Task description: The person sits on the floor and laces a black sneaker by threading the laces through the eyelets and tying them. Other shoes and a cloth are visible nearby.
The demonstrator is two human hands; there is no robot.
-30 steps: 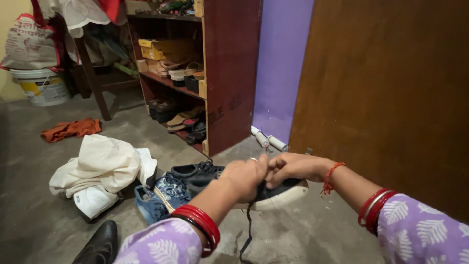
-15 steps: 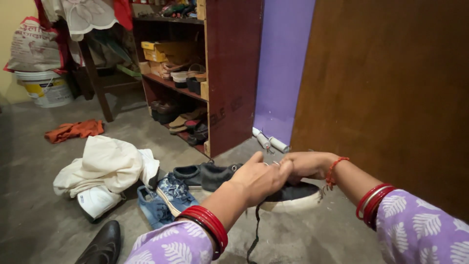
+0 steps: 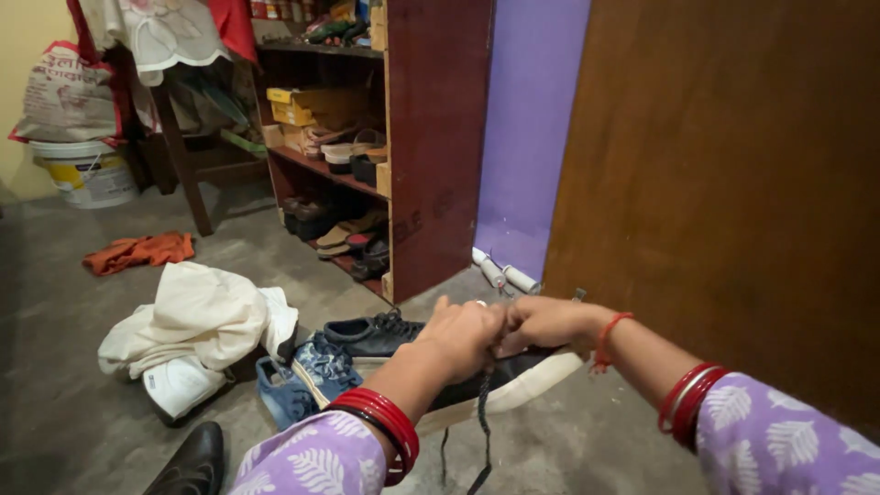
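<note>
A black sneaker with a white sole (image 3: 513, 380) is held up above the grey floor, toe pointing right. My left hand (image 3: 465, 335) and my right hand (image 3: 543, 323) meet knuckle to knuckle over its top, both pinching its black lace (image 3: 482, 417), whose ends dangle below the shoe. Red bangles ring both wrists, and a red thread circles the right wrist.
On the floor to the left lie a second black sneaker (image 3: 371, 335), a pair of blue patterned shoes (image 3: 307, 376), a white cloth heap (image 3: 197, 316), a black dress shoe (image 3: 188, 463) and an orange rag (image 3: 137, 252). A dark red shoe rack (image 3: 431, 147) stands behind; a brown door (image 3: 733, 183) fills the right.
My hands closed back together over the shoe and shifted slightly left. The shoe tilted and the lace ends now hang lower. The view moved a little downward.
</note>
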